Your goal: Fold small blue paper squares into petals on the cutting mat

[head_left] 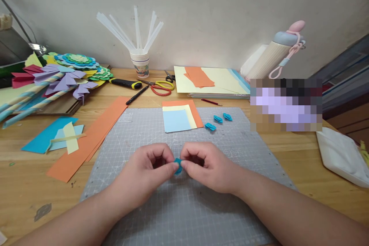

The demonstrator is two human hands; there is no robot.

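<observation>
Between both sets of fingertips is a small folded blue paper piece (178, 167), held above the grey cutting mat (138, 215). My left hand (151, 165) pinches its left side with thumb and forefinger. On its right side, the thumb and forefinger of my right hand (209, 166) pinch it too. The fingers partly cover the piece. Beyond my right hand lie three similar folded blue paper pieces (218, 119) on the mat. A stack of square paper sheets (175, 121), light blue over cream over orange, rests at the mat's far edge.
Orange paper strips (95, 130) and blue paper (50, 134) lie left. Behind are a utility knife (125, 83), a black pen (137, 95), scissors (161, 87), paper cups (140, 63) holding white strips and a paper pile (211, 80). Paper flowers (63, 73) occupy the far left; a bottle (269, 57) leans right.
</observation>
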